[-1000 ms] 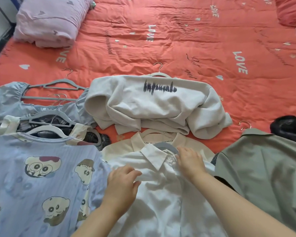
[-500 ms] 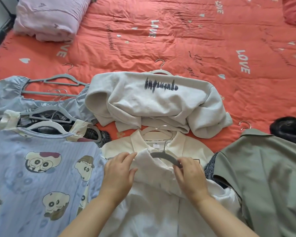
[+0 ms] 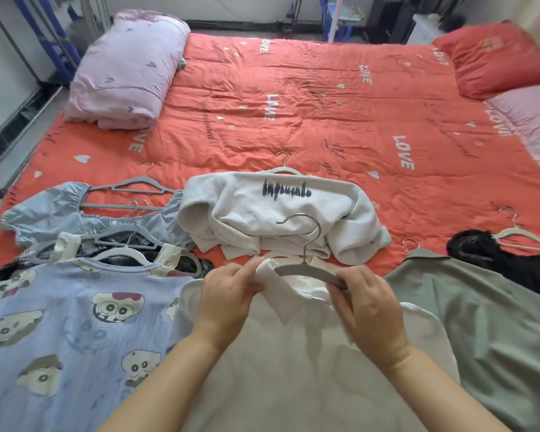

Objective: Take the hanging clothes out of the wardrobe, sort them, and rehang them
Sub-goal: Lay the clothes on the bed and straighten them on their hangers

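Head | left hand (image 3: 228,294) fingers pinch soft white shirt collar (image 3: 286,308) | right hand (image 3: 365,307) fingers pinch curved grey hanger (image 3: 306,269)

The bare left forearm (image 3: 169,369) and right forearm (image 3: 434,385) rise from the lower edge, angling in towards each other. The left grip (image 3: 228,294) pinches a fold of the white shirt collar (image 3: 264,271) between thumb and curled fingers. The right grip (image 3: 365,304), knuckles up, pinches the right end of the grey hanger (image 3: 306,269). The two grips are level, near each other but not touching.
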The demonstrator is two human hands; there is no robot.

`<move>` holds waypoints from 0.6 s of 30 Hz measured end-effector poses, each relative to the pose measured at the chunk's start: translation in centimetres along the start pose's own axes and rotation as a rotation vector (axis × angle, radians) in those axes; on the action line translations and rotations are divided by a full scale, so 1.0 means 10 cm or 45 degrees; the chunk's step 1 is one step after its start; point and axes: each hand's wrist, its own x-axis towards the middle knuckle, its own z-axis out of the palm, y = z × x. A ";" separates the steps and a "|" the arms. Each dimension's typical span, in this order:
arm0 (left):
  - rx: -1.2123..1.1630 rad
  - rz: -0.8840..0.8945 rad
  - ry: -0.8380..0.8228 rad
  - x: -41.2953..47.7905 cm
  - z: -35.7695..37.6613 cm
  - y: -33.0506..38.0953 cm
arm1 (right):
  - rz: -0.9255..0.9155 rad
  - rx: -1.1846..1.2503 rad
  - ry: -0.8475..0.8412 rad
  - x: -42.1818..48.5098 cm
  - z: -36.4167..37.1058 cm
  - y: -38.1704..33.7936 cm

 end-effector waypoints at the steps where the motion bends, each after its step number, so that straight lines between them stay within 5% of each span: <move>1: -0.042 0.007 0.012 0.01 -0.12 0.07 | -0.015 0.007 -0.002 0.04 -0.10 -0.06; 18: -0.344 -0.134 0.135 -0.97 -2.35 0.57 | -0.155 -0.332 0.101 -0.58 -1.29 -1.72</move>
